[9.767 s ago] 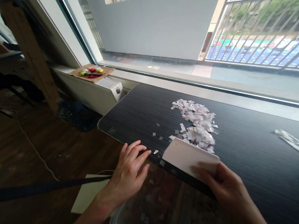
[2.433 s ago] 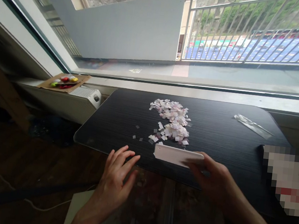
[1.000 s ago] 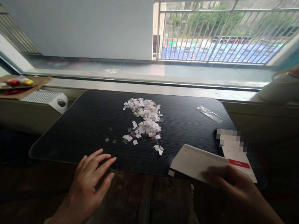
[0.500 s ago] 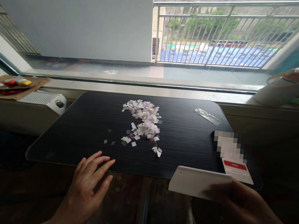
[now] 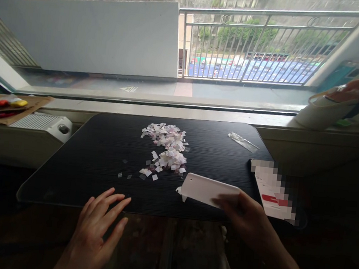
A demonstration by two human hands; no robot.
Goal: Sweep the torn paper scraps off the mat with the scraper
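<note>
Right hand (image 5: 251, 217) – thumb on the near face of a white scraper (image 5: 212, 192), closed on its right end; other fingers mostly hidden behind it. Left hand (image 5: 101, 224): fingers loosely spread, holding nothing, at the tabletop (image 5: 76, 170)'s near edge; can't tell if the tips touch.

Scraper is tilted near the near edge, right of centre, partly hiding a few paper scraps (image 5: 178, 190); can't tell if its lower edge touches. Paper pile (image 5: 172, 145) runs from mid-table toward the far edge. Clear sleeve (image 5: 243, 142) by the far right corner. Whatever's below the near edge is too dark to make out.

Phone (image 5: 267, 199) along the right edge – screen partly blocked out, red bar, text unreadable. Warning-triangle label (image 5: 128, 89) beyond the glass, lettering too small. No brand legible.
</note>
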